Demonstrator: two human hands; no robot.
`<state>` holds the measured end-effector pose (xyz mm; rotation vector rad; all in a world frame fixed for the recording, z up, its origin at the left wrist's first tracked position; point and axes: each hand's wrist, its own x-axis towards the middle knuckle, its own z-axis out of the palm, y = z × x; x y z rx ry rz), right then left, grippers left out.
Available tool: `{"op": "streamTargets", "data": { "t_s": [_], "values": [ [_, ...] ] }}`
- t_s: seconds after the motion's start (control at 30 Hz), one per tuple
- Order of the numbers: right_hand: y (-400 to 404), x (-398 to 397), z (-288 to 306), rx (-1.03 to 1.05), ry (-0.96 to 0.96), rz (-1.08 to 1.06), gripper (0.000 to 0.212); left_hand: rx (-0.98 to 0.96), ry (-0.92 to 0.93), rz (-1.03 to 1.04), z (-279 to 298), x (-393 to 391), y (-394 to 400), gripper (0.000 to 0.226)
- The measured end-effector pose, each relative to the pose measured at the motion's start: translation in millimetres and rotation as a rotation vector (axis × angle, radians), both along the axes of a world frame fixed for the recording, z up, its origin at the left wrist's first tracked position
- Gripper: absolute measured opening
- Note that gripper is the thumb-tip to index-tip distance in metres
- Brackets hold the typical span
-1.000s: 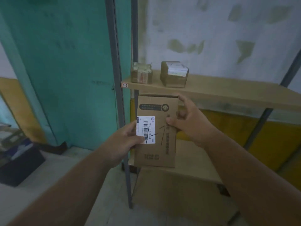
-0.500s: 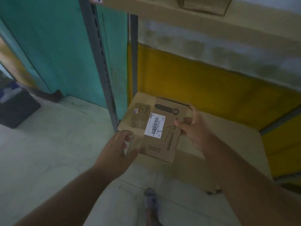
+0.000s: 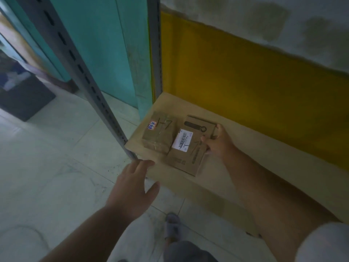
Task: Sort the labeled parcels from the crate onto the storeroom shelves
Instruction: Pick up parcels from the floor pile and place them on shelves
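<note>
The right hand point(image 3: 220, 143) held the flat cardboard parcel point(image 3: 188, 146) by its right edge, thumb on top and fingers curled round the side, so its grip was closed on the box. The parcel lay on the low wooden shelf point(image 3: 245, 163), its white barcode label point(image 3: 183, 140) facing up with a handwritten mark beside it. Its left edge touched a smaller taped parcel point(image 3: 159, 135), marked "1-7" and bearing a small sticker, which sat nearer the shelf's left end. The left hand point(image 3: 132, 188) hovered at the near edge of the shelf, fingers spread wide and holding nothing, just short of both parcels. A grey slotted upright point(image 3: 90, 86) rose at the shelf's near left corner. Far left on the pale floor point(image 3: 47, 157) stood a dark crate point(image 3: 24, 97), blurred.
</note>
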<state>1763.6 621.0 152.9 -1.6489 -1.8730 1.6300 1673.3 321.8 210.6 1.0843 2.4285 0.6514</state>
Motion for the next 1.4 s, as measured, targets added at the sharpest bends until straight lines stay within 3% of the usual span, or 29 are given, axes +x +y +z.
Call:
{"op": "streamTargets", "data": {
  "t_s": [0.1, 0.2, 0.53, 0.67, 1.0, 1.2, 1.4],
  "values": [
    [-5, -6, -8, 0.308, -0.225, 0.101, 0.059, 0.005, -0.01, 0.01, -13, 2, 2, 0.056],
    [-17, -5, 3, 0.555, -0.46, 0.22, 0.053, 0.011, -0.018, 0.018, -16, 1, 1, 0.056],
    [-171, -4, 113, 1.006, 0.038, 0.532, 0.037, 0.01, 0.035, 0.042, 41, -33, -73, 0.052],
    [-246, -55, 145, 1.075, 0.128, 0.616, 0.036, 0.024, 0.074, 0.117, 53, -80, -143, 0.052],
    [-444, -270, 195, 1.047, 0.384, 0.876, 0.04, -0.024, 0.191, 0.375, 84, -236, -368, 0.05],
    [-478, -388, 201, 1.074, 0.362, 0.955, 0.04, -0.042, 0.155, 0.483, 83, -332, -406, 0.05],
    [-490, -556, 198, 1.058, 0.422, 1.003, 0.043, -0.063, 0.175, 0.6, 78, -471, -428, 0.05]
  ]
}}
